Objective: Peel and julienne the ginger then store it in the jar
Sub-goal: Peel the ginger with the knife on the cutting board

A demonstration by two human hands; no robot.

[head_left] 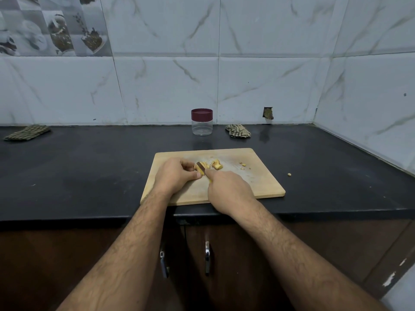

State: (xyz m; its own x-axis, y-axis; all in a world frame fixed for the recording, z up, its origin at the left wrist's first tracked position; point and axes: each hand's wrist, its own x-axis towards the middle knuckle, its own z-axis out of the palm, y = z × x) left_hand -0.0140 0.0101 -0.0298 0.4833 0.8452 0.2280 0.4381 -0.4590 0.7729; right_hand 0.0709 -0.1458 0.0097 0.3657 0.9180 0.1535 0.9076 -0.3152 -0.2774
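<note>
A: Where is the ginger?
B: The ginger piece [199,169] lies on the wooden cutting board [265,182], toward its far left part. The left hand [177,176] pins it down, fingers curled over it and thumb against its near side.
A: And the other hand?
B: The right hand [229,189] is wrapped round the yellow handle of a knife [203,168]. The dark blade angles up and left, resting against the ginger right at the left fingertips.
A: Anything already cut?
B: A small heap of cut ginger slices [217,164] sits just right of the blade, and a few crumbs of ginger scraps [242,163] lie further right on the board. One stray bit [289,174] is off the board on the black worktop [89,171].
A: The jar?
B: The clear jar [202,122] stands upright behind the board near the wall, its maroon lid [201,113] on. It looks empty.
A: What else is there?
B: A crumpled checked cloth [238,130] lies right of the jar. A folded cloth [28,132] lies far left by the marble-patterned tiles [168,86].
</note>
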